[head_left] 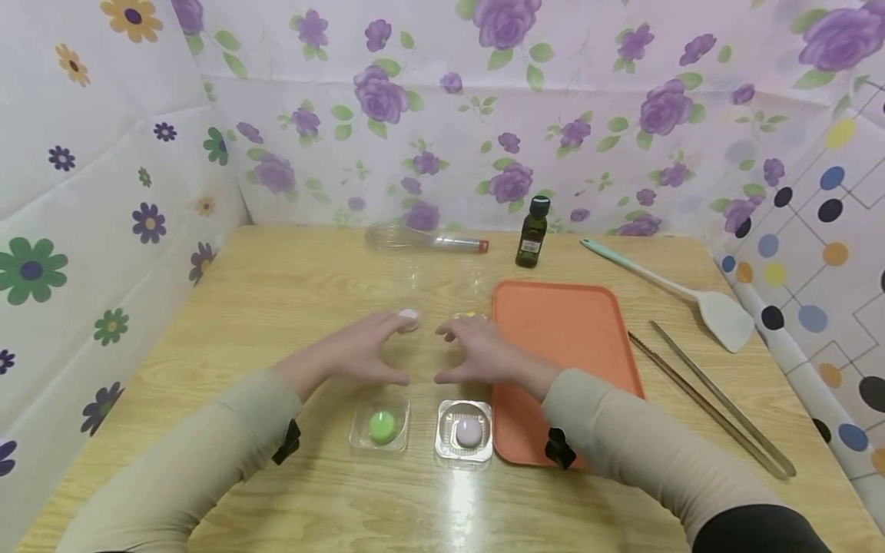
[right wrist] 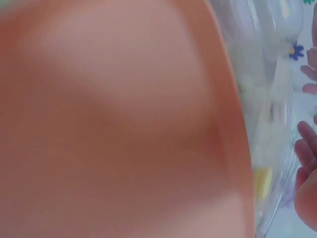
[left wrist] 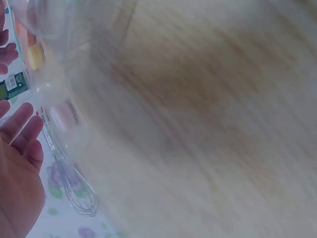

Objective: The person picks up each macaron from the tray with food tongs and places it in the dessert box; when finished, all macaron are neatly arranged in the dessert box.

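Your left hand (head_left: 356, 355): empty, thumb and fingers parted, near pale-pink macaron (head_left: 409, 316). Your right hand (head_left: 478, 349): likewise, near yellow macaron (head_left: 470, 314). Green macaron (head_left: 382, 427), lilac macaron (head_left: 469, 432): in clear plastic trays (head_left: 465, 454), nearer you.

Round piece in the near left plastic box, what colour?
The round piece is bright green; head view shows it best.

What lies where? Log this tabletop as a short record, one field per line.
left hand: near a pale pink piece; contact unclear
right hand: near a yellow piece; contact unclear
left container: clear, holds a green piece
right container: clear, holds a lilac piece
tray: orange, right of both containers
back row: whisk, upright dark bottle
right side: spatula, tongs
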The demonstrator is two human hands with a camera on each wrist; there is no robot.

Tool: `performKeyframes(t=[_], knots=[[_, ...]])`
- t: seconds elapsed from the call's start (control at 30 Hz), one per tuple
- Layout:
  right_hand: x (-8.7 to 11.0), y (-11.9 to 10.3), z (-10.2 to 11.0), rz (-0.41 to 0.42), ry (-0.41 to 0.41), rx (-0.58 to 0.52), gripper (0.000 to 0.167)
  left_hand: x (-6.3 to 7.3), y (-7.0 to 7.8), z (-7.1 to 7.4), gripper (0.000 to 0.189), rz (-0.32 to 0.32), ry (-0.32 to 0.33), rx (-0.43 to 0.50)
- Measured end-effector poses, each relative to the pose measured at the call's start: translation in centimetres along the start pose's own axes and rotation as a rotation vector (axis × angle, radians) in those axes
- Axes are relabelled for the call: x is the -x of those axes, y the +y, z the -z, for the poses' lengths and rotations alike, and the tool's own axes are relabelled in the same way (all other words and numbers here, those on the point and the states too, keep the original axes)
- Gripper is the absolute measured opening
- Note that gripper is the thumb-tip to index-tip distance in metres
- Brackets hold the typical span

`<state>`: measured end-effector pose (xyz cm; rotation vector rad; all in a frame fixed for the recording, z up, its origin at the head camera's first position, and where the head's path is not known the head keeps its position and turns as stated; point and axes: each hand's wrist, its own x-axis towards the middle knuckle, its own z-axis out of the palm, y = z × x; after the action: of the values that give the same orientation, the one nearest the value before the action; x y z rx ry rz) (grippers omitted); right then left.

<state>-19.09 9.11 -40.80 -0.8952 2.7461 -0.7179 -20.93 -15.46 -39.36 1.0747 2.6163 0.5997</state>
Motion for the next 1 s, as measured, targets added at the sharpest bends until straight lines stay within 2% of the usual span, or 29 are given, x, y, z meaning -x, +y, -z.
performKeyframes(t=[0.17,0.27,0.47,0.67,0.87,1.0], knots=[[0.1,1.4,1.0,0.015,0.022,-0.036,0.073,-1.9,0.0,0.0,0.096,0.007,-0.01,0.002],[0.0,2.3,1.7,0.002,0.021,-0.073,0.073,-3.2,0.3,-0.1,0.096,0.011,-0.008,0.01],[-0.8,4.0,3.0,-0.037,0.071,-0.136,0.073,-5.7,0.7,-0.4,0.095,0.028,0.001,0.062],[-2.0,5.3,4.2,-0.077,0.097,-0.123,0.075,-8.2,0.7,-0.2,0.096,0.046,0.012,0.062],[-2.4,6.5,6.1,-0.167,0.07,-0.127,0.076,-9.9,0.7,0.6,0.094,0.107,-0.001,0.098],[-2.6,7.6,7.4,-0.232,0.048,-0.132,0.077,-10.7,0.3,1.1,0.093,0.138,0.014,0.126]])
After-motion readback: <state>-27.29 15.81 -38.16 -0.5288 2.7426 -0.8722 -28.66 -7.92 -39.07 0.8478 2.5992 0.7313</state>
